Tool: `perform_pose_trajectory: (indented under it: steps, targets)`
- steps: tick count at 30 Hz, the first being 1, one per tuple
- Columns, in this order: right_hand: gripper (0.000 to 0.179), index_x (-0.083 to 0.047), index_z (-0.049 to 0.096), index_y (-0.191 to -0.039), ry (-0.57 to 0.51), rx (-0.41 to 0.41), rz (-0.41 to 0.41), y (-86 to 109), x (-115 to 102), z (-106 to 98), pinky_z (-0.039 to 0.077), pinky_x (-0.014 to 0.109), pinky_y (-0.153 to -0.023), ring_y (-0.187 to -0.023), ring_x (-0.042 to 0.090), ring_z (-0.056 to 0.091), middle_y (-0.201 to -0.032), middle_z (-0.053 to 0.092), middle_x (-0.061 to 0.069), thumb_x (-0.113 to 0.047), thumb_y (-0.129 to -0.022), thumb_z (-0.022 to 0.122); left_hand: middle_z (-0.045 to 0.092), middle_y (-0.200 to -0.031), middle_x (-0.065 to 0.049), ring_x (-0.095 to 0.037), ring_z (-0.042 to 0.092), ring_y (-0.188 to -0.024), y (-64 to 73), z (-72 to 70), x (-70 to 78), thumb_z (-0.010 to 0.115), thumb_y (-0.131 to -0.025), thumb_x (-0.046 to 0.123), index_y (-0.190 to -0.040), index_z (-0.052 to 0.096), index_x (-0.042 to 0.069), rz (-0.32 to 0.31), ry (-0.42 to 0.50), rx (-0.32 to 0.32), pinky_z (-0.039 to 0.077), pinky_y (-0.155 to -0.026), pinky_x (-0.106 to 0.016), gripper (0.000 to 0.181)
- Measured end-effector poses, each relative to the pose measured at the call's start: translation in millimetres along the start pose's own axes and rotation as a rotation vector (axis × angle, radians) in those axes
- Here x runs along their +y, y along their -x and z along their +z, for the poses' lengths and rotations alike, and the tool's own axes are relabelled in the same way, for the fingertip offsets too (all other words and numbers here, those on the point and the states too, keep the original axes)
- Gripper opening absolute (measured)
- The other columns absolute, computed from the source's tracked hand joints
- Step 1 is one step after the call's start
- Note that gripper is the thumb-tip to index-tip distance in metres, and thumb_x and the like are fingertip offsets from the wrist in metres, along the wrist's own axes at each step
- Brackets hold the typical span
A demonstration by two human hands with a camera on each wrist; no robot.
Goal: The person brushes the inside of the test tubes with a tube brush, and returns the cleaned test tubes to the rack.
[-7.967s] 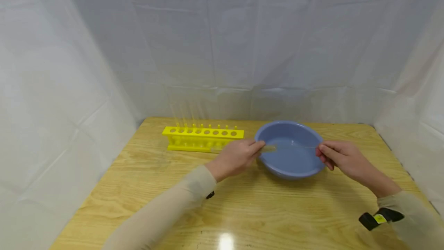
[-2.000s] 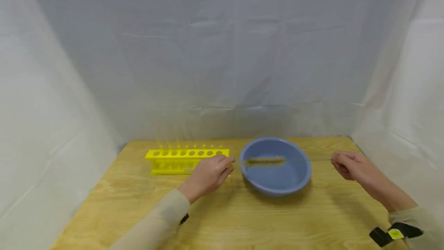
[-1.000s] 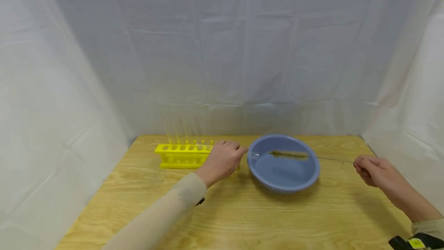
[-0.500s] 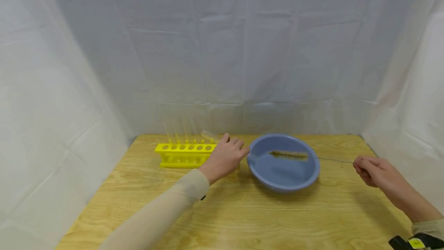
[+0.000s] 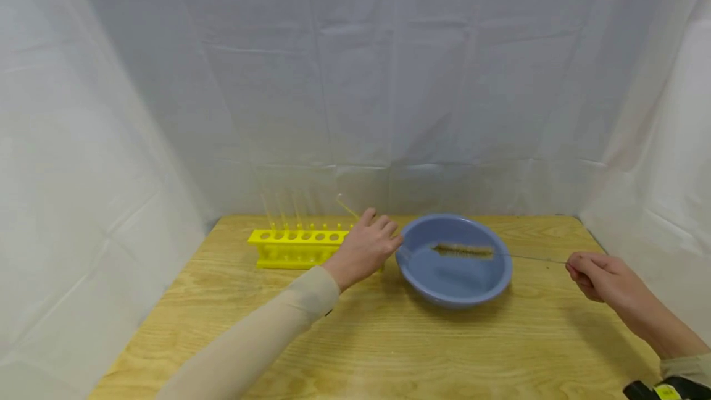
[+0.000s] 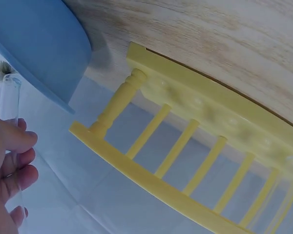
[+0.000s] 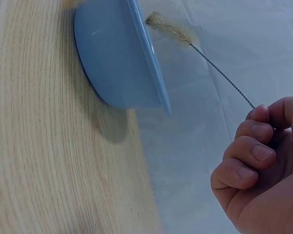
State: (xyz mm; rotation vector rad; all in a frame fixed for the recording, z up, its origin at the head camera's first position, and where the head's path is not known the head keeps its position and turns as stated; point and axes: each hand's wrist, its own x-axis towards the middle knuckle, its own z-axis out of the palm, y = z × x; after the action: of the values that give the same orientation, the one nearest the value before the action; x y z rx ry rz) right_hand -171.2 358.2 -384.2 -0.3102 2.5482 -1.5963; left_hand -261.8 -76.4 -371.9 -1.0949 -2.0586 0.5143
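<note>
My left hand (image 5: 366,250) holds a clear glass test tube (image 6: 10,100) between thumb and fingers. In the head view the tube's rounded end (image 5: 345,204) rises behind that hand, and its open end slants down over the left rim of a blue basin (image 5: 453,299). My right hand (image 5: 613,279) pinches the twisted wire handle of a test tube brush (image 7: 171,28). Its tan bristles hang above the basin, apart from the tube. In the left wrist view, the bristle tip shows just beyond the tube's mouth.
A yellow test tube rack (image 5: 294,250) stands left of the basin, partly covered by my left hand. Several clear tubes (image 5: 282,210) stand upright at its left end. White sheeting (image 5: 366,79) hangs around the wooden table (image 5: 400,350).
Eight seconds ago the brush's bristles were inside the tube; now they are out, and the right hand is farther right. Lately the left hand has tipped the tube's rounded end upward.
</note>
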Motion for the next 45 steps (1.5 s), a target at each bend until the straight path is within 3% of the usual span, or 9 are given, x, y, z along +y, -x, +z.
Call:
perform_pose_trajectory:
  steps: [6,9,13,18,24,30,32,36,45]
  targets:
    - [0.05,0.003,0.045,-0.087,-0.007,-0.001,-0.003,-0.2,1.2,-0.8,0.034,0.037,-0.052,-0.053,0.03,0.022,-0.064,0.03,0.005,-0.039,-0.11,0.033,0.065,-0.093,0.0,-0.022,0.059,-0.093,-3.0,-2.0,0.1,0.06,-0.092,0.007,-0.096,0.073,0.021,0.01,-0.008,-0.018,0.039,-0.095,-0.044,0.02]
    - [0.051,0.003,0.046,-0.087,0.001,-0.001,0.009,-0.2,2.1,-1.3,0.035,0.037,-0.052,-0.052,0.029,0.024,-0.064,0.031,0.006,-0.04,-0.11,0.033,0.066,-0.097,0.0,-0.022,0.06,-0.097,-2.4,-1.5,1.8,0.064,-0.091,0.011,-0.102,0.073,0.022,-0.023,0.031,-0.043,0.04,-0.098,-0.045,0.018]
    - [0.051,0.003,0.047,-0.088,0.014,0.003,0.023,0.0,4.7,-1.3,0.035,0.037,-0.053,-0.051,0.028,0.025,-0.063,0.032,0.006,-0.042,-0.109,0.032,0.066,-0.096,0.001,-0.02,0.06,-0.095,-0.4,-1.9,3.6,0.063,-0.095,0.011,-0.11,0.074,0.024,-0.161,0.21,-0.043,0.041,-0.094,-0.044,0.022]
    - [0.05,0.004,0.047,-0.088,0.0,-0.003,0.009,1.2,6.6,0.2,0.035,0.037,-0.052,-0.051,0.029,0.025,-0.063,0.032,0.005,-0.039,-0.11,0.032,0.066,-0.094,0.001,-0.02,0.061,-0.089,-0.4,-6.2,-1.7,0.062,-0.097,0.01,-0.108,0.074,0.019,-0.381,0.476,0.066,0.042,-0.086,-0.042,0.018]
    - [0.05,0.004,0.046,-0.088,0.008,0.008,0.001,1.7,5.5,1.6,0.034,0.038,-0.051,-0.051,0.029,0.025,-0.063,0.032,0.005,-0.039,-0.11,0.032,0.069,-0.101,-0.002,-0.019,0.064,-0.092,1.5,-11.6,-17.2,0.062,-0.1,0.013,-0.11,0.07,0.013,-0.598,0.796,0.17,0.049,-0.089,-0.041,0.013]
    - [0.05,0.004,0.046,-0.087,0.007,0.0,-0.001,2.3,5.7,1.8,0.034,0.039,-0.051,-0.051,0.029,0.024,-0.063,0.031,0.005,-0.038,-0.11,0.032,0.066,-0.106,-0.002,-0.019,0.062,-0.097,10.5,-13.8,-34.2,0.054,-0.105,0.021,-0.119,0.064,0.017,-0.856,1.11,0.223,0.053,-0.085,-0.041,0.018]
    - [0.049,0.004,0.045,-0.087,0.0,-0.009,-0.004,2.2,6.4,1.5,0.034,0.039,-0.051,-0.051,0.03,0.023,-0.063,0.031,0.006,-0.038,-0.11,0.032,0.065,-0.106,-0.002,-0.02,0.061,-0.099,13.7,-14.0,-39.5,0.052,-0.105,0.024,-0.12,0.062,0.017,-0.915,1.187,0.257,0.052,-0.086,-0.041,0.019]
    - [0.049,0.004,0.044,-0.087,-0.017,-0.02,-0.005,2.3,7.2,1.2,0.034,0.039,-0.052,-0.052,0.031,0.022,-0.064,0.03,0.007,-0.038,-0.11,0.032,0.063,-0.106,-0.005,-0.021,0.059,-0.098,19.2,-13.2,-48.1,0.05,-0.106,0.029,-0.121,0.06,0.017,-0.989,1.275,0.332,0.049,-0.084,-0.042,0.022]
    - [0.05,0.005,0.044,-0.087,-0.039,-0.024,-0.011,0.8,7.1,5.2,0.034,0.039,-0.052,-0.052,0.03,0.022,-0.063,0.029,0.006,-0.038,-0.11,0.033,0.056,-0.1,-0.008,-0.022,0.056,-0.092,26.6,-7.8,-57.6,0.047,-0.108,0.029,-0.122,0.055,0.014,-1.111,1.343,0.443,0.046,-0.085,-0.038,0.023]
